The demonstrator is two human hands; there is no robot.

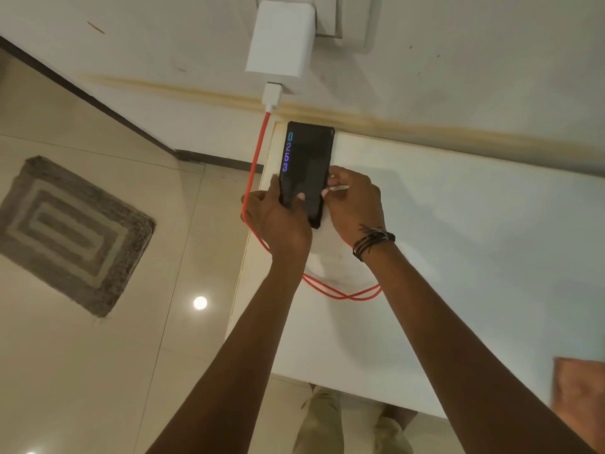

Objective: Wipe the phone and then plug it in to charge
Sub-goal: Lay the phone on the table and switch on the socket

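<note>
A black phone (307, 158) lies on the white table (458, 224) near the wall, its screen lit with coloured clock digits. My left hand (278, 221) grips the phone's near left edge, thumb on the screen. My right hand (353, 204) pinches at the phone's near right edge, where the red cable (340, 294) seems to end; the plug itself is hidden by the fingers. The cable loops over the table and climbs to a white charger (281, 40) sitting in a wall socket (347, 18).
An orange-brown cloth (579, 388) lies at the table's right near edge. A grey patterned mat (68, 234) is on the tiled floor to the left. My legs show below the table's near edge.
</note>
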